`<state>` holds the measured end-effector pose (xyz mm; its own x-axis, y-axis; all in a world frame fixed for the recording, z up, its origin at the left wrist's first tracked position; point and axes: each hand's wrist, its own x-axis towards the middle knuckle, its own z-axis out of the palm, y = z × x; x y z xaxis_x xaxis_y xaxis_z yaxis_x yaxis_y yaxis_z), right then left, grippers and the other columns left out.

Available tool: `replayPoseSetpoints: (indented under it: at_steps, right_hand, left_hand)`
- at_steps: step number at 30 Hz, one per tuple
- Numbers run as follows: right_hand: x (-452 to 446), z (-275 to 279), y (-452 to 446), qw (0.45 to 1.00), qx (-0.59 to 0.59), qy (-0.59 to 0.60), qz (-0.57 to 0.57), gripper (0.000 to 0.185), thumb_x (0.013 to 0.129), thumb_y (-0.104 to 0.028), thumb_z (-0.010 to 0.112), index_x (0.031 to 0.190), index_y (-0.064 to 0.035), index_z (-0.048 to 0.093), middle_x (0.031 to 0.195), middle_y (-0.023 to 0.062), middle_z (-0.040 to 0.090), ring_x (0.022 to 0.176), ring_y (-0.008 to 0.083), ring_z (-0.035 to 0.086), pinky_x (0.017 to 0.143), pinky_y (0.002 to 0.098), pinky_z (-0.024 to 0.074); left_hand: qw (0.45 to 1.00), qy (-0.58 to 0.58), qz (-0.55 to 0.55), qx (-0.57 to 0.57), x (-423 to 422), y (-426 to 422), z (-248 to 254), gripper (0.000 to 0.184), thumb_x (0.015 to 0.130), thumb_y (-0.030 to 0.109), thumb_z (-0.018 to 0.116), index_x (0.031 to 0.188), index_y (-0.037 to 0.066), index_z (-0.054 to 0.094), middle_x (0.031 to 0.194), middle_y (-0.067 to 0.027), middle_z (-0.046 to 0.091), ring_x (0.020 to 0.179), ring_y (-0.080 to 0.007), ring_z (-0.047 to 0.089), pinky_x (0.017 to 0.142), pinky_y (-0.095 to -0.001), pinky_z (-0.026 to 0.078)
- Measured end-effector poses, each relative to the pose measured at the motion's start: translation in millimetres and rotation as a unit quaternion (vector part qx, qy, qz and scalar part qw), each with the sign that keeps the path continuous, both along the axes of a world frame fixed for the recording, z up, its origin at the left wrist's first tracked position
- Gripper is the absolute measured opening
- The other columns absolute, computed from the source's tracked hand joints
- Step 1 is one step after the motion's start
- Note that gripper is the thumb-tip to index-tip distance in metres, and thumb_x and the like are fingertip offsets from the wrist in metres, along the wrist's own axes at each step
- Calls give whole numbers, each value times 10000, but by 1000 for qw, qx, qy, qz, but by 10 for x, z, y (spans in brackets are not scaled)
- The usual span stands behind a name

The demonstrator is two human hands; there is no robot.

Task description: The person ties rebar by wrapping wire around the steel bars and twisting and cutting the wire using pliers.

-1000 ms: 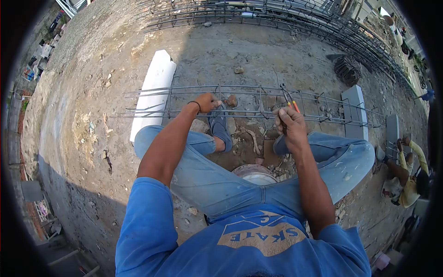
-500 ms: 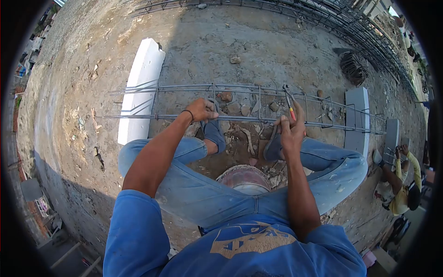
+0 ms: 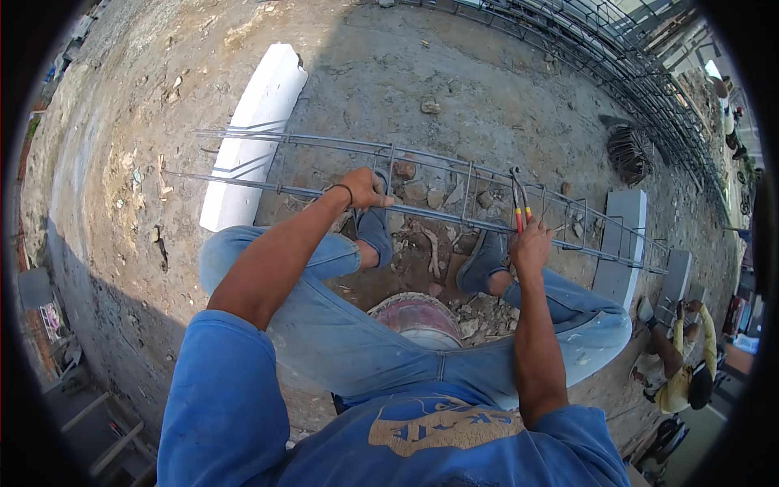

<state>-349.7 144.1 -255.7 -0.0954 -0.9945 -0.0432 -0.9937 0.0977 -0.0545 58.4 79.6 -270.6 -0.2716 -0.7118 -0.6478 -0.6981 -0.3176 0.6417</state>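
Have a rebar cage (image 3: 439, 214) lying crosswise just beyond the knees, propped on a white block (image 3: 268, 93) at left and a grey block (image 3: 613, 284) at right. Cannot follow its near bars behind the left hand (image 3: 363, 191), curled there with thumb out; cannot tell whether gripping them. Have pincers (image 3: 518, 217) gripped in the right hand (image 3: 532, 243), with handles spread and head up by the far bars; cannot tell if touching those. Cannot see the handle ends, tucked under the palm. Can see only parts of the shoes (image 3: 376, 237) under the cage, and of a bucket (image 3: 415, 315) overlapped by jeans (image 3: 341, 325). Find open dirt (image 3: 454, 81) beyond, running to stacked rebar cages (image 3: 568, 49), cut off at the top edge. Cannot make out much of a co-worker (image 3: 686, 381) near the dark lens rim at right.
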Motion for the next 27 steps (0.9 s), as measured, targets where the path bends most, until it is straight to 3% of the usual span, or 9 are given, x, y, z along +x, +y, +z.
replayPoseSetpoints:
  at_steps: [4,7,10,12,16,20,22,24,27]
  right_hand:
    - [-136,107,-114,996,6,-9,93,356,777,-85,713,1078,42,569,1041,253,634,957,439,591,850,480,469]
    - [-122,97,-252,993,42,-95,52,336,789,-116,720,1038,47,564,1013,259,637,914,472,613,797,508,483]
    - [416,618,-404,977,7,-154,146,338,830,-168,709,1049,46,566,1004,263,636,893,492,619,769,541,484]
    - [926,1111,-627,959,120,-174,187,353,873,-206,683,1111,27,566,1006,264,634,908,474,618,778,530,488]
    - [1700,1732,-961,906,29,-136,399,334,896,-186,650,1171,-12,572,1027,229,636,891,446,628,777,521,495]
    - [2162,1826,-1137,871,-49,-208,442,321,895,-177,637,1173,-30,570,1043,207,637,887,434,635,785,522,500]
    - [2183,1535,-1217,863,-4,-168,477,245,878,-136,626,1091,-16,608,1008,213,655,878,425,641,789,517,507]
    - [1844,835,-1553,826,137,-3,547,152,859,-100,618,973,-2,641,954,227,671,884,423,644,793,515,510]
    - [1808,859,-1553,844,213,92,484,113,845,-79,611,906,6,655,913,239,676,883,425,645,791,512,510]
  left_hand:
    - [1000,-6,5,-10,4,28,77,348,762,331,854,751,9,724,635,-96,671,544,-184,623,568,-349,498]
    - [999,-13,-2,-29,29,51,-40,372,752,358,856,754,8,729,609,-99,671,575,-195,646,590,-356,507]
    - [999,-26,-7,-29,32,37,-93,390,740,386,857,761,16,736,596,-96,670,603,-200,662,619,-359,516]
    - [999,-32,-8,-38,32,55,-88,400,736,394,857,758,14,734,601,-100,673,607,-206,663,631,-359,519]
    - [998,-45,-17,-52,17,39,-164,412,727,408,854,733,14,732,608,-104,679,609,-223,663,657,-362,526]
    - [995,-70,-1,-76,26,58,-230,430,713,425,859,716,14,735,623,-113,686,629,-227,673,674,-365,531]
    - [997,-51,9,-57,25,65,-209,464,688,453,871,713,9,737,637,-126,688,645,-254,675,680,-374,533]
    - [991,-87,22,-101,-31,135,-136,498,670,475,877,706,2,728,644,-135,687,654,-274,674,683,-380,534]
    - [983,-126,37,-129,10,135,-53,563,638,522,884,683,-11,708,655,-153,682,666,-311,671,687,-393,533]
